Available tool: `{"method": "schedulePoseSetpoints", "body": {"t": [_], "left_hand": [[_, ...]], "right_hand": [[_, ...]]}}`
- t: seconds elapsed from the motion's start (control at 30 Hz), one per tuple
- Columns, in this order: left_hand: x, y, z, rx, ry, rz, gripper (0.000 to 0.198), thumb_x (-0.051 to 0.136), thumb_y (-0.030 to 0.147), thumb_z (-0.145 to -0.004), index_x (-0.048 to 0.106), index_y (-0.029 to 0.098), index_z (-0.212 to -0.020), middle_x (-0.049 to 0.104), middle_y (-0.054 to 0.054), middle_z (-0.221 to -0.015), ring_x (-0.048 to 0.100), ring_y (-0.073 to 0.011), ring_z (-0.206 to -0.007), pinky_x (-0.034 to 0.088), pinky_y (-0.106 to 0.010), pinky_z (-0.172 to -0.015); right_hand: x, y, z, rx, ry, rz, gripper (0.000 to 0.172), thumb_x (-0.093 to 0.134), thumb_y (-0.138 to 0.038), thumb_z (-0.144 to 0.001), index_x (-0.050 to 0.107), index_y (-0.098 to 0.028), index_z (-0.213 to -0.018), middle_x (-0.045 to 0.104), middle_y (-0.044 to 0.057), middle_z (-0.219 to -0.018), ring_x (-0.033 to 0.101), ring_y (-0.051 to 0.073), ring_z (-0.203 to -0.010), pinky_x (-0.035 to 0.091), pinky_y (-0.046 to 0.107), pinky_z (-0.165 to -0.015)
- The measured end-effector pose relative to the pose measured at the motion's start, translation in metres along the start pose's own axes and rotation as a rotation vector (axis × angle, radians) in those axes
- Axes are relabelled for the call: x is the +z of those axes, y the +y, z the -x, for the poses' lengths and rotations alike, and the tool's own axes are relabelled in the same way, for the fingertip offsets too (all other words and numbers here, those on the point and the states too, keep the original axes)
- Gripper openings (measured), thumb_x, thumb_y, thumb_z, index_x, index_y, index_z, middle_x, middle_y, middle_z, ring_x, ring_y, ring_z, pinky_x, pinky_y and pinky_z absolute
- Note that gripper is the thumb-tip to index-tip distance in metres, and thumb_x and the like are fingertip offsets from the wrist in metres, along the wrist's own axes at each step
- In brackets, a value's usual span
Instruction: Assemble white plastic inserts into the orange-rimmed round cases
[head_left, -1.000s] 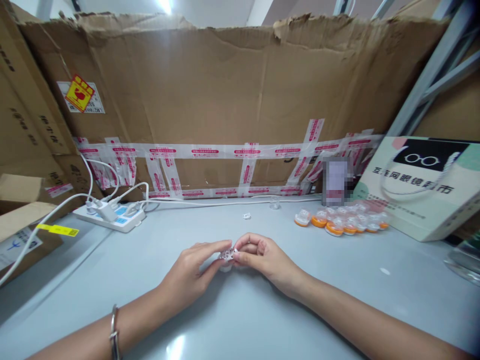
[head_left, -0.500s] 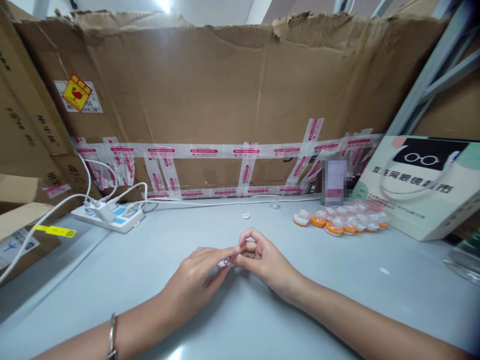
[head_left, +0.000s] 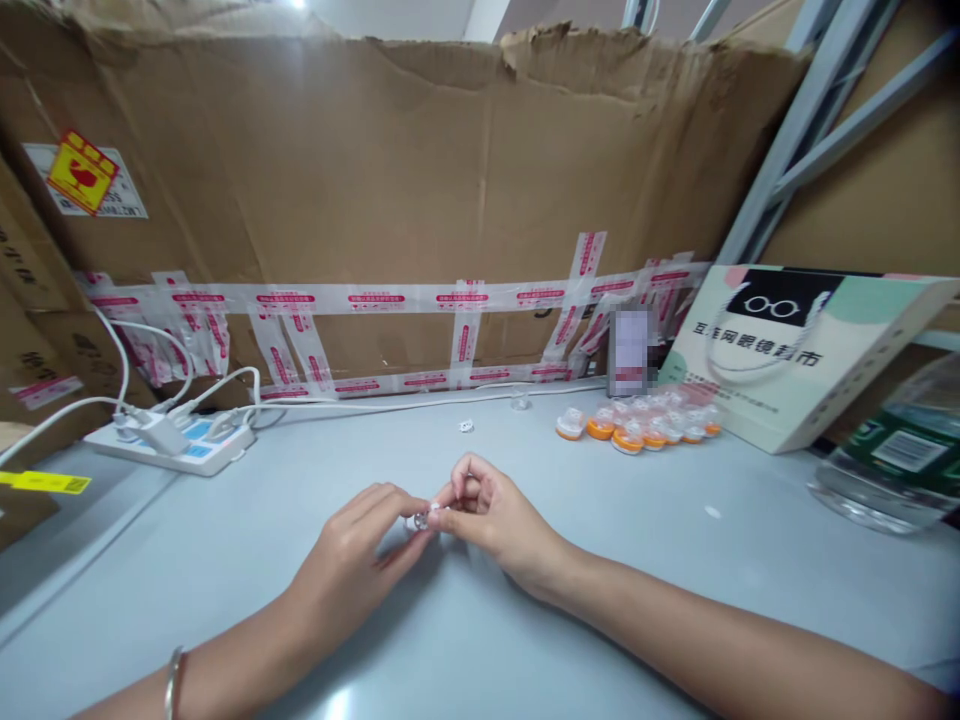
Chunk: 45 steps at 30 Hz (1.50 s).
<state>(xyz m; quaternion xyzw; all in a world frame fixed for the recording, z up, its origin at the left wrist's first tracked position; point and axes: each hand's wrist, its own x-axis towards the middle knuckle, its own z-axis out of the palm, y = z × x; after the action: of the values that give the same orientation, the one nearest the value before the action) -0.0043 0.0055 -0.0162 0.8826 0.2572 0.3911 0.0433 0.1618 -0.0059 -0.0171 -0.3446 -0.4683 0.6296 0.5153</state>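
Observation:
Over the grey-blue table (head_left: pixel 465 640), my two hands meet fingertip to fingertip. Between them is a small clear-and-white piece (head_left: pixel 418 521), mostly covered by fingers; its exact kind is too small to make out. My left hand (head_left: pixel 352 545) pinches it from the left with thumb and fingers. From the right, my right hand (head_left: pixel 487 510) closes thumb and index finger on its other end, the remaining fingers curled. Beyond the hands lies a small white item with dark marks (head_left: pixel 466 426), and farther back stands a small clear cap-like piece (head_left: pixel 520 401).
Several small orange-and-clear containers (head_left: pixel 628 440) cluster at the back right, before a blurred phone-like object (head_left: pixel 630 350). A carton with an eyeglasses drawing (head_left: pixel 795 370) and a large clear bottle (head_left: pixel 885 470) stand right. A power strip (head_left: pixel 202 445) with cables lies left; a big cardboard box (head_left: pixel 375 180) walls the back.
My view has turned right, so the surroundings sit farther left and more of the bottle shows. Both hands still meet at the small piece, which is now more visible between the fingers.

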Motion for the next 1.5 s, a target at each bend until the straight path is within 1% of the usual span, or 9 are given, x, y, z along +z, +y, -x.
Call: {"method": "schedulePoseSetpoints", "body": {"t": [0.23, 0.37, 0.47, 0.6, 0.8, 0.93, 1.17, 1.33, 1.5], "left_hand": [[-0.0010, -0.0004, -0.0033, 0.019, 0.043, -0.030, 0.011, 0.056, 0.013, -0.079, 0.059, 0.016, -0.090, 0.064, -0.002, -0.074, 0.060, -0.0120, -0.067, 0.048, -0.022, -0.061], [-0.0024, -0.0002, -0.0041, 0.055, 0.054, -0.043, 0.012, 0.055, 0.012, -0.080, 0.060, 0.015, -0.091, 0.064, -0.003, -0.074, 0.061, -0.0124, -0.066, 0.049, -0.022, -0.061], [-0.0023, 0.0003, -0.0042, 0.110, 0.060, -0.059, 0.014, 0.053, 0.011, -0.081, 0.059, 0.015, -0.093, 0.065, -0.004, -0.075, 0.061, -0.0136, -0.067, 0.050, -0.024, -0.061], [-0.0017, 0.0012, -0.0055, 0.129, 0.081, -0.066, 0.014, 0.054, 0.012, -0.081, 0.059, 0.016, -0.093, 0.065, -0.004, -0.074, 0.060, -0.0139, -0.066, 0.049, -0.025, -0.059], [-0.0011, 0.0017, -0.0058, 0.117, 0.063, -0.070, 0.007, 0.056, 0.012, -0.080, 0.059, 0.016, -0.086, 0.065, -0.004, -0.074, 0.060, -0.0145, -0.067, 0.048, -0.026, -0.061], [-0.0013, 0.0015, -0.0047, 0.104, 0.066, -0.070, 0.009, 0.057, 0.012, -0.079, 0.059, 0.016, -0.087, 0.065, -0.003, -0.074, 0.060, -0.0146, -0.068, 0.047, -0.026, -0.061], [-0.0057, 0.0003, -0.0055, 0.073, 0.093, -0.081, 0.009, 0.055, 0.015, -0.080, 0.058, 0.016, -0.088, 0.065, -0.005, -0.074, 0.060, -0.0149, -0.067, 0.048, -0.026, -0.060], [-0.0068, -0.0001, -0.0050, 0.066, 0.109, -0.077, 0.009, 0.057, 0.017, -0.079, 0.058, 0.016, -0.088, 0.065, -0.005, -0.075, 0.061, -0.0156, -0.068, 0.049, -0.027, -0.061], [-0.0068, 0.0001, -0.0057, 0.063, 0.114, -0.073, 0.007, 0.057, 0.017, -0.079, 0.058, 0.016, -0.087, 0.065, -0.004, -0.074, 0.060, -0.0150, -0.066, 0.048, -0.027, -0.059]], "right_hand": [[-0.0029, -0.0017, -0.0026, 0.066, 0.006, 0.025, 0.042, 0.082, -0.032, -0.046, 0.053, -0.017, -0.073, 0.060, -0.005, -0.065, 0.059, 0.010, -0.064, 0.042, 0.024, -0.067], [-0.0026, -0.0008, -0.0012, 0.121, -0.093, 0.061, 0.036, 0.075, -0.043, -0.055, 0.062, -0.014, -0.072, 0.062, -0.001, -0.063, 0.058, 0.011, -0.065, 0.042, 0.026, -0.071], [-0.0026, -0.0002, -0.0001, 0.102, -0.125, 0.090, 0.034, 0.074, -0.044, -0.056, 0.067, -0.014, -0.071, 0.063, -0.001, -0.063, 0.057, 0.012, -0.066, 0.042, 0.027, -0.072], [-0.0033, -0.0008, 0.0005, 0.049, -0.109, 0.149, 0.033, 0.075, -0.043, -0.055, 0.071, -0.015, -0.072, 0.065, 0.001, -0.064, 0.057, 0.013, -0.066, 0.041, 0.027, -0.070], [-0.0040, -0.0014, 0.0020, 0.021, -0.088, 0.207, 0.033, 0.073, -0.043, -0.058, 0.073, -0.015, -0.075, 0.069, 0.004, -0.066, 0.059, 0.016, -0.067, 0.042, 0.029, -0.070], [-0.0046, -0.0019, 0.0026, 0.017, -0.099, 0.209, 0.032, 0.072, -0.043, -0.060, 0.074, -0.015, -0.076, 0.069, 0.004, -0.065, 0.059, 0.016, -0.068, 0.043, 0.029, -0.071], [-0.0061, -0.0035, 0.0017, 0.059, -0.173, 0.163, 0.035, 0.076, -0.039, -0.056, 0.071, -0.016, -0.082, 0.068, 0.002, -0.074, 0.059, 0.015, -0.073, 0.043, 0.029, -0.076], [-0.0080, -0.0027, 0.0000, 0.060, -0.128, 0.144, 0.031, 0.076, -0.035, -0.057, 0.069, -0.017, -0.080, 0.067, 0.001, -0.075, 0.059, 0.013, -0.073, 0.044, 0.028, -0.075], [-0.0078, -0.0030, 0.0000, 0.060, -0.134, 0.141, 0.030, 0.076, -0.035, -0.057, 0.068, -0.017, -0.080, 0.067, 0.001, -0.075, 0.059, 0.013, -0.073, 0.044, 0.029, -0.075]]}}
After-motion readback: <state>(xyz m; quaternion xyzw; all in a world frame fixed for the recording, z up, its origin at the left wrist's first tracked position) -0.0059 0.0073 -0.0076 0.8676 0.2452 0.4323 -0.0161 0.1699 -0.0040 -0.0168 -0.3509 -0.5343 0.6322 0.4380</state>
